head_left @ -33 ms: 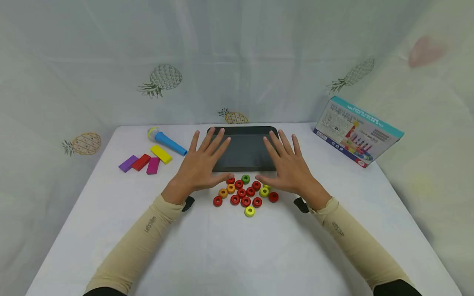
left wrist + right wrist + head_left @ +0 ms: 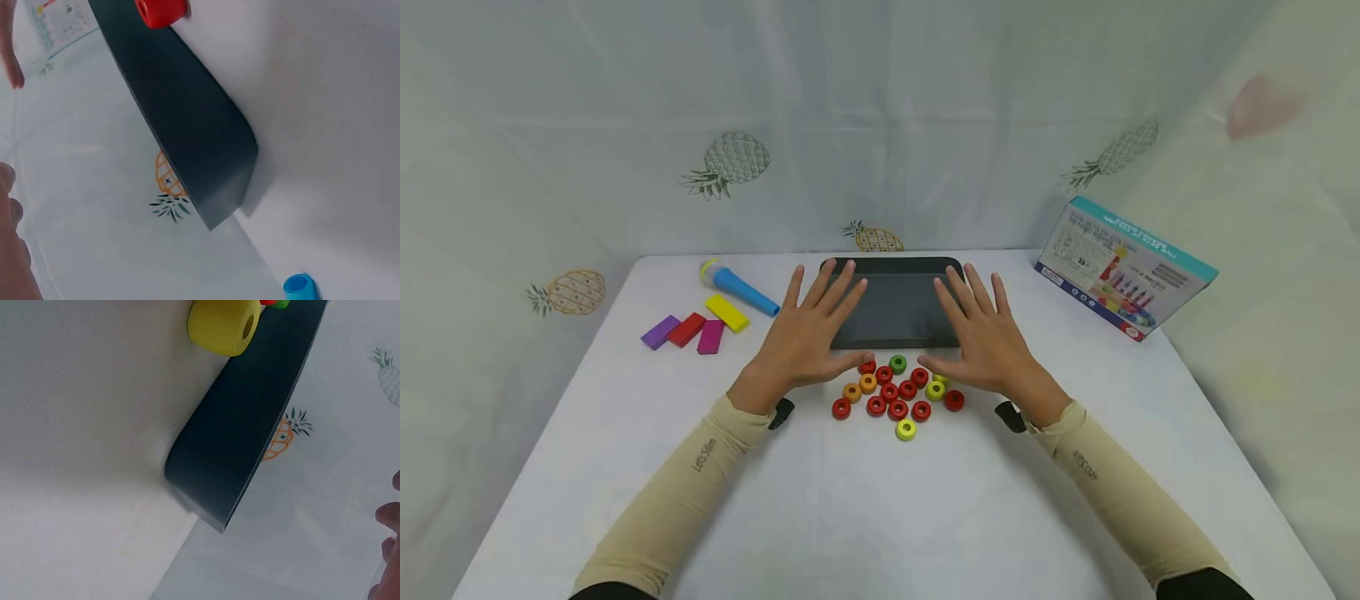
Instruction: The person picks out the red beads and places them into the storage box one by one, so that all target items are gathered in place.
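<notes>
Both hands are held over the table with fingers straight and spread. My left hand [image 2: 808,342] holds nothing; its fingertips overlap the left side of a dark grey tray [image 2: 897,343] in the head view. Empty too, my right hand [image 2: 988,346] overlaps the tray's right side. Between the thumbs and in front of the tray lie several small ring-shaped beads: red beads [image 2: 898,409], orange beads [image 2: 868,383], a green bead [image 2: 898,363] and yellow beads [image 2: 906,429]. The right wrist view shows a yellow bead [image 2: 161,11]-free close-up of the tray wall [image 2: 219,437].
A blue toy microphone [image 2: 745,292] lies at the back left. Nearer are a yellow block [image 2: 727,313], a red block [image 2: 687,330], a magenta block [image 2: 711,337] and a purple block [image 2: 660,332]. A printed box [image 2: 1123,271] stands at the back right, before a pineapple-patterned cloth.
</notes>
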Tool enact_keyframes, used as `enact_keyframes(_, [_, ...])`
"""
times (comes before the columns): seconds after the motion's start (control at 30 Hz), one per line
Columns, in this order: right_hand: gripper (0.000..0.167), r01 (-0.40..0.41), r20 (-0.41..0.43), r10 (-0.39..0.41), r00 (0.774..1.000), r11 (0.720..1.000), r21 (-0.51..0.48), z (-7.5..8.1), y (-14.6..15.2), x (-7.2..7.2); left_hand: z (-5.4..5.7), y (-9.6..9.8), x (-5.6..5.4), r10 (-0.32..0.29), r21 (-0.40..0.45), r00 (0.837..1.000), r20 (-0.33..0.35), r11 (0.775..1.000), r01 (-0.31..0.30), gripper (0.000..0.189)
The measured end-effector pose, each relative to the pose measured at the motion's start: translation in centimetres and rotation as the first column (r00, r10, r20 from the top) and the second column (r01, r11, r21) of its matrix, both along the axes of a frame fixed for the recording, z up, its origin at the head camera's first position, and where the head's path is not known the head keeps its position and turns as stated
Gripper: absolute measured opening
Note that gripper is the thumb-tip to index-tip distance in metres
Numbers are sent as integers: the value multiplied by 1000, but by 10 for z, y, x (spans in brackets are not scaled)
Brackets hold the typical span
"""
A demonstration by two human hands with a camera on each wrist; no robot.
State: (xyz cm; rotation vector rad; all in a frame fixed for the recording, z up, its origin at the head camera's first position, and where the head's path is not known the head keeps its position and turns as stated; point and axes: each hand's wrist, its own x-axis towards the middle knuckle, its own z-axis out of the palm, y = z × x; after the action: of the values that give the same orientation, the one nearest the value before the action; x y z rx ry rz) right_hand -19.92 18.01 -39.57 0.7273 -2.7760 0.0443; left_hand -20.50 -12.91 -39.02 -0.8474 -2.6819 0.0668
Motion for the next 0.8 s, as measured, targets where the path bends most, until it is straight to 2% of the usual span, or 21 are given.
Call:
enact_keyframes(0.1, [117,-1,-7,1,1000,1000,-11,1,0,0,2,0,0,-2,8,1000,-15,1000,2,107])
enact_keyframes(0.23, [116,-8,-8,8,1000,1000,-19,-2,1,3,-3,-1,0,5,19,1000,-9,1000,-5,105])
enact_keyframes(0.33, [115,-4,-17,4,1000,1000,-18,-3,3,3,-8,-4,-3,22,74,998,62,997,-26,102])
enact_keyframes(0.4, [113,12,-16,-12,1000,1000,-29,-5,4,3,-11,-8,-7,30,165,985,169,985,-58,100])
enact_keyframes(0.43, [111,21,-13,-21,1000,999,-38,-5,4,4,-14,-10,-10,30,222,972,233,972,-83,98])
enact_keyframes(0.5, [106,39,6,-39,999,997,-67,-7,6,4,-19,-15,-16,26,330,929,370,931,-158,95])
enact_keyframes(0.6, [98,65,46,-60,997,991,-120,-10,9,7,-26,-24,-25,12,438,836,549,847,-300,89])
enact_keyframes(0.63, [96,76,59,-68,996,988,-136,-11,9,8,-29,-28,-28,6,459,805,593,819,-345,88])
enact_keyframes(0.7, [92,99,92,-84,992,979,-177,-12,10,10,-32,-34,-33,-3,484,755,655,769,-417,87])
enact_keyframes(0.8, [85,144,133,-112,985,954,-262,-14,11,13,-34,-41,-37,-40,518,702,711,705,-485,84])
